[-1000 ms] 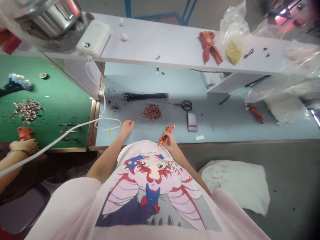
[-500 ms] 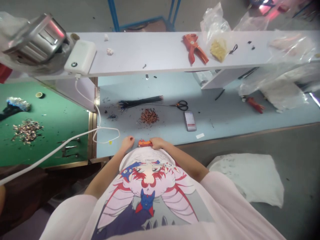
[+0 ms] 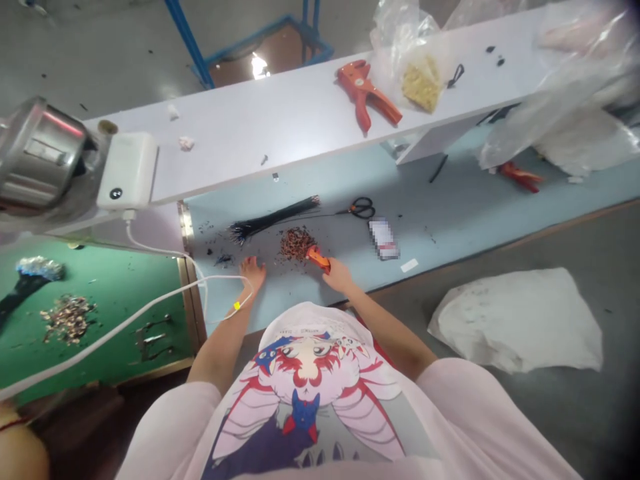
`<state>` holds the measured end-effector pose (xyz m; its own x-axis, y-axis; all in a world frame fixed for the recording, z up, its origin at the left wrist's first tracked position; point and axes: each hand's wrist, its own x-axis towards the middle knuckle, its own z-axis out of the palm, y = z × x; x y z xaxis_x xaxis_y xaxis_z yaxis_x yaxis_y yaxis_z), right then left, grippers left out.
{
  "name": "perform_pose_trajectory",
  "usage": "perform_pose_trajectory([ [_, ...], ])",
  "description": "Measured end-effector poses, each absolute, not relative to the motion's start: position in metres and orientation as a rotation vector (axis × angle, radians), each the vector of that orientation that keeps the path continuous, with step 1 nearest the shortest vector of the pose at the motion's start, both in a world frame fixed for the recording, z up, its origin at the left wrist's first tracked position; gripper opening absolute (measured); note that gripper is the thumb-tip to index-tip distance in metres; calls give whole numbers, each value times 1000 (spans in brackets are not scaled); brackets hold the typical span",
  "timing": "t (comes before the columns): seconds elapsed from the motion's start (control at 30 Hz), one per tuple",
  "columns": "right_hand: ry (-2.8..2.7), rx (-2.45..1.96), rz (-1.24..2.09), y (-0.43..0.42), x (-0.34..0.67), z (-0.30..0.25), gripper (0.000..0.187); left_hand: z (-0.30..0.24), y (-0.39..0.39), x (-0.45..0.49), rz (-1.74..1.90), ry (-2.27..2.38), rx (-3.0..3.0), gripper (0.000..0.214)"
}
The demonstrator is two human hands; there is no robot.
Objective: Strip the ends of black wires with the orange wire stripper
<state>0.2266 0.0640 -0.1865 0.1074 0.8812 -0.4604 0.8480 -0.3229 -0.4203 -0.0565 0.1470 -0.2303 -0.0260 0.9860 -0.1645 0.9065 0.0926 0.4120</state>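
Note:
My right hand (image 3: 339, 275) is wrapped round the orange handles of a wire stripper (image 3: 319, 259), whose head meets the right edge of a pile of copper-coloured scraps (image 3: 296, 243). Left of that pile, my left hand (image 3: 253, 273) reaches forward over the blue work surface with its fingers apart and nothing visible in them. Just beyond its fingertips lies the near end of a bundle of dark wires (image 3: 275, 219), which slants up to the right. A single wire runs from the bundle towards black-handled scissors (image 3: 361, 208).
A phone (image 3: 384, 239) lies right of the scissors. A white cable (image 3: 175, 275) loops past my left wrist from a power bank (image 3: 129, 172) on the raised shelf (image 3: 225, 133). Red cutters (image 3: 367, 97) rest up there too. A white sack (image 3: 520, 323) stands on the floor at right.
Both hands have moved forward from the table's front edge, the right carrying the wire stripper to the scrap pile, the left opening near the wires. The whole view has tilted.

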Motion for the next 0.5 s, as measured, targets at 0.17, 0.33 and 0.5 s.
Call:
perform_pose_trajectory([
  [0.17, -1621, -2519, 925, 28, 247, -201, 33, -237, 150, -33, 333, 1818, 1975, 28],
  [0.33, -1572, -2544, 833, 27, 243, -213, 37, -234, 140, -25, 344, 1918, 1991, 34],
  [0.5, -1536, -2501, 799, 25, 242, -217, 33, -228, 117, -23, 248, 2006, 2019, 43],
])
